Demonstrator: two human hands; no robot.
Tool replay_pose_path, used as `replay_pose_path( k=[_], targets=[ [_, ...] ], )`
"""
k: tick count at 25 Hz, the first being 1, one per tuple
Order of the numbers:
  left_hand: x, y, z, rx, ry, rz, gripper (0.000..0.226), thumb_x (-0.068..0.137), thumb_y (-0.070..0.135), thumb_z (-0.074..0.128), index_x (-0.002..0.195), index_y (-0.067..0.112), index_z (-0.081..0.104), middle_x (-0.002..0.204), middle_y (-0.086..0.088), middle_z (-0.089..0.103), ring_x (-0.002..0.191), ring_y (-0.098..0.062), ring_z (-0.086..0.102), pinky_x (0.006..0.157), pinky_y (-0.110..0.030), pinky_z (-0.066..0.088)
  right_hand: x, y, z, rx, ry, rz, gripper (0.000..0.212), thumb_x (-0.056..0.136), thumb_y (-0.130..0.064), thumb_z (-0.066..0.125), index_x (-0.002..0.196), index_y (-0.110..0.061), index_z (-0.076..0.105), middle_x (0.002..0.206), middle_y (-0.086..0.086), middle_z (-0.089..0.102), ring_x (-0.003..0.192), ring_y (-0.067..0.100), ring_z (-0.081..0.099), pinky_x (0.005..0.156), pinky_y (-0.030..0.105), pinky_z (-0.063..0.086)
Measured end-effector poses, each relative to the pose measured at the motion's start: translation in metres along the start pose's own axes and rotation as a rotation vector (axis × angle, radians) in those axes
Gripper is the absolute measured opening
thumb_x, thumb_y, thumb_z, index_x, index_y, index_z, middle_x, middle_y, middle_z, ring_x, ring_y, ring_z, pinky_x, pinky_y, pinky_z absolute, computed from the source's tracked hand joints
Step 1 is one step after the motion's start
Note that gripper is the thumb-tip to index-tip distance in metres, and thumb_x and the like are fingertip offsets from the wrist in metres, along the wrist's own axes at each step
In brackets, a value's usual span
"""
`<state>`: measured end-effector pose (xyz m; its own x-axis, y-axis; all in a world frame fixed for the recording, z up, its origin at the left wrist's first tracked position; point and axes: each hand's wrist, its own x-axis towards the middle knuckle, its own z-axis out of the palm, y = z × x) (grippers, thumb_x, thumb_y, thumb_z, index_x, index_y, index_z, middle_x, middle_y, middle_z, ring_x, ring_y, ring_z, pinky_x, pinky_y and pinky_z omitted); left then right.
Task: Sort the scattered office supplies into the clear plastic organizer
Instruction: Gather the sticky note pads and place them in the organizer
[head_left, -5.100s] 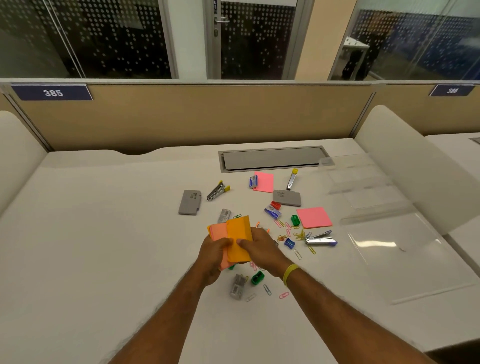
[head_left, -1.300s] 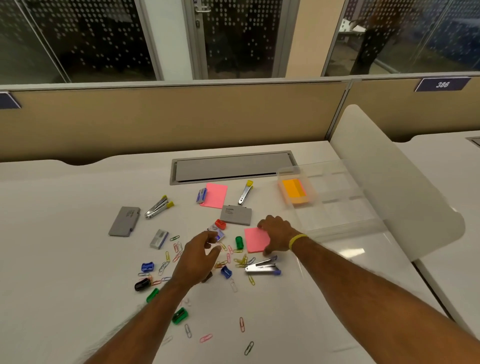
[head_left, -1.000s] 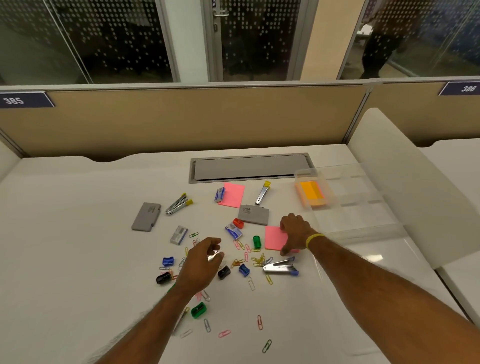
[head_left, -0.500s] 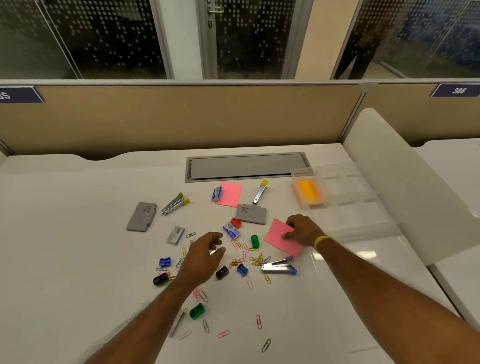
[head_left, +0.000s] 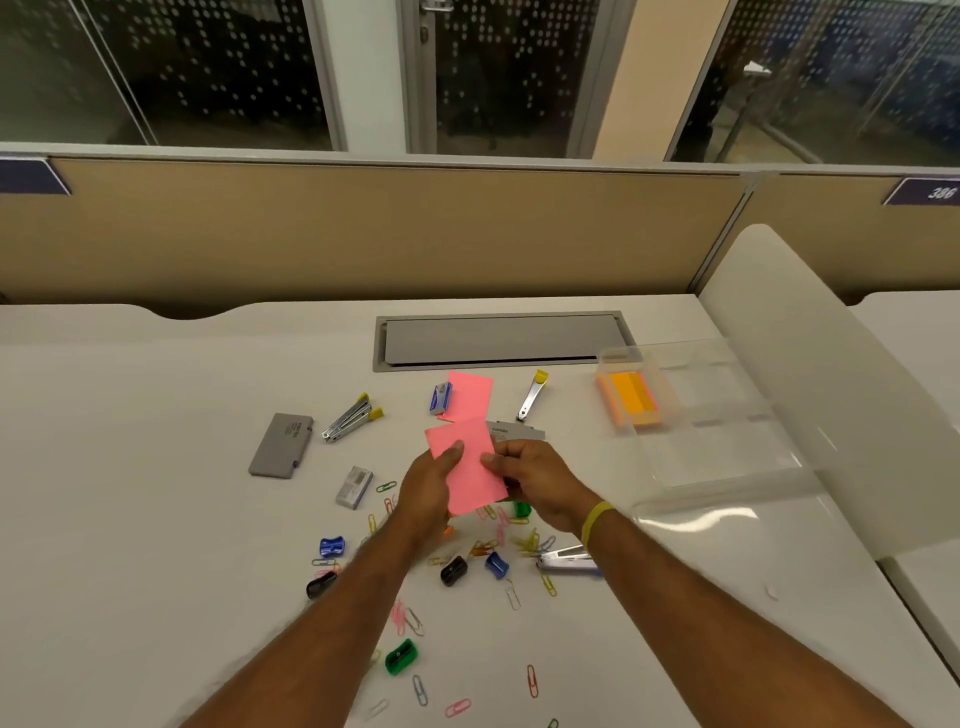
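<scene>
White tabletop (head_left: 156, 519) carries it all, with the clear organizer (head_left: 727, 431) on its right side and an orange pad (head_left: 631, 400) lying in the leftmost compartment. Left hand (head_left: 428, 493) and right hand (head_left: 540, 483) meet over the middle of the scatter, both pinching one pink pad (head_left: 470, 473), thumbs on top, well apart from the organizer. A second pink pad (head_left: 470, 397) lies flat just beyond. Sharpeners (head_left: 401, 657) and paper clips (head_left: 532, 679) lie loose around the forearms.

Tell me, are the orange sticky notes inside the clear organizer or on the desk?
Inside. The orange sticky notes lie within a walled compartment at the left end of the clear organizer.
</scene>
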<state>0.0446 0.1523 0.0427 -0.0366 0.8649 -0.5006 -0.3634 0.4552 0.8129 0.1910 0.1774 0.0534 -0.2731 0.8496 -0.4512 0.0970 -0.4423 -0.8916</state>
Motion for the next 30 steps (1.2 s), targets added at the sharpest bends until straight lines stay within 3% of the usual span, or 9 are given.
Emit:
replay_pose_path(
  k=[4, 7, 11, 15, 18, 21, 23, 27, 30],
  targets=[
    [0.015, 0.018, -0.035, -0.142, -0.008, 0.020, 0.036, 0.101, 0.024, 0.042, 0.132, 0.007, 0.048, 0.120, -0.017, 0.065, 0.111, -0.034, 0.062, 0.094, -0.048, 0.050, 0.042, -0.005, 0.004, -0.157, 0.117, 0.010, 0.023, 0.093, -0.026, 0.063, 0.097, -0.004, 0.067, 0.092, 0.013, 0.073, 0.078, 0.022, 0.069, 0.069, 0.030, 0.056],
    [0.020, 0.031, -0.053, -0.232, -0.030, 0.024, 0.031, 0.101, 0.014, 0.039, 0.130, 0.007, 0.046, 0.120, -0.022, 0.064, 0.107, -0.037, 0.064, 0.089, -0.045, 0.051, 0.079, -0.015, 0.000, -0.496, 0.309, -0.074, 0.020, 0.086, -0.021, 0.070, 0.098, -0.006, 0.066, 0.096, 0.010, 0.068, 0.086, 0.020, 0.062, 0.078, 0.029, 0.052],
    [0.032, 0.036, -0.067, -0.253, -0.004, -0.006, 0.029, 0.099, 0.012, 0.040, 0.127, 0.010, 0.046, 0.119, -0.021, 0.065, 0.103, -0.037, 0.065, 0.086, -0.046, 0.052, 0.127, -0.026, -0.003, -0.945, 0.283, -0.060, 0.058, 0.079, -0.031, 0.076, 0.127, -0.010, 0.051, 0.124, 0.012, 0.056, 0.116, 0.027, 0.053, 0.097, 0.037, 0.046],
    [0.044, 0.033, -0.076, -0.240, 0.029, -0.025, 0.029, 0.100, 0.022, 0.043, 0.126, 0.013, 0.048, 0.118, -0.017, 0.067, 0.104, -0.035, 0.066, 0.093, -0.048, 0.049, 0.156, -0.026, -0.001, -1.171, 0.309, 0.080, 0.089, 0.072, -0.051, 0.078, 0.138, -0.010, 0.034, 0.134, 0.016, 0.043, 0.125, 0.032, 0.046, 0.101, 0.041, 0.045],
    [0.050, 0.029, -0.080, -0.224, 0.034, -0.029, 0.029, 0.100, 0.025, 0.042, 0.127, 0.016, 0.048, 0.118, -0.015, 0.068, 0.105, -0.035, 0.066, 0.093, -0.048, 0.049, 0.164, -0.025, 0.003, -1.179, 0.254, 0.040, 0.096, 0.064, -0.046, 0.085, 0.138, -0.013, 0.035, 0.136, 0.013, 0.040, 0.123, 0.031, 0.045, 0.102, 0.042, 0.044],
    [0.054, 0.029, -0.083, -0.205, 0.043, -0.030, 0.027, 0.100, 0.028, 0.043, 0.124, 0.019, 0.049, 0.116, -0.012, 0.069, 0.103, -0.033, 0.068, 0.089, -0.045, 0.051, 0.169, -0.034, 0.005, -1.080, 0.106, -0.029, 0.088, 0.065, -0.015, 0.086, 0.138, -0.016, 0.039, 0.139, 0.009, 0.041, 0.125, 0.030, 0.044, 0.104, 0.043, 0.043],
    [0.056, 0.029, -0.085, -0.200, 0.045, -0.035, 0.023, 0.099, 0.029, 0.044, 0.120, 0.022, 0.050, 0.114, -0.010, 0.070, 0.102, -0.031, 0.068, 0.086, -0.044, 0.053, 0.173, -0.040, 0.008, -1.000, 0.117, -0.012, 0.081, 0.068, -0.007, 0.082, 0.138, -0.015, 0.040, 0.140, 0.011, 0.043, 0.126, 0.031, 0.045, 0.104, 0.044, 0.043],
    [0.056, 0.026, -0.086, -0.182, 0.057, -0.036, 0.017, 0.099, 0.031, 0.045, 0.111, 0.026, 0.054, 0.109, -0.009, 0.072, 0.099, -0.030, 0.069, 0.085, -0.043, 0.053, 0.174, -0.034, 0.021, -1.109, 0.259, 0.097, 0.096, 0.067, -0.048, 0.083, 0.141, -0.012, 0.033, 0.140, 0.013, 0.043, 0.130, 0.032, 0.043, 0.107, 0.044, 0.039],
    [0.055, 0.025, -0.087, -0.188, 0.067, -0.029, 0.016, 0.098, 0.032, 0.045, 0.109, 0.025, 0.056, 0.109, -0.010, 0.072, 0.100, -0.031, 0.069, 0.089, -0.045, 0.051, 0.177, -0.029, 0.028, -1.154, 0.302, 0.197, 0.101, 0.061, -0.051, 0.085, 0.138, -0.012, 0.032, 0.136, 0.014, 0.046, 0.126, 0.032, 0.045, 0.105, 0.043, 0.038]
  ],
)
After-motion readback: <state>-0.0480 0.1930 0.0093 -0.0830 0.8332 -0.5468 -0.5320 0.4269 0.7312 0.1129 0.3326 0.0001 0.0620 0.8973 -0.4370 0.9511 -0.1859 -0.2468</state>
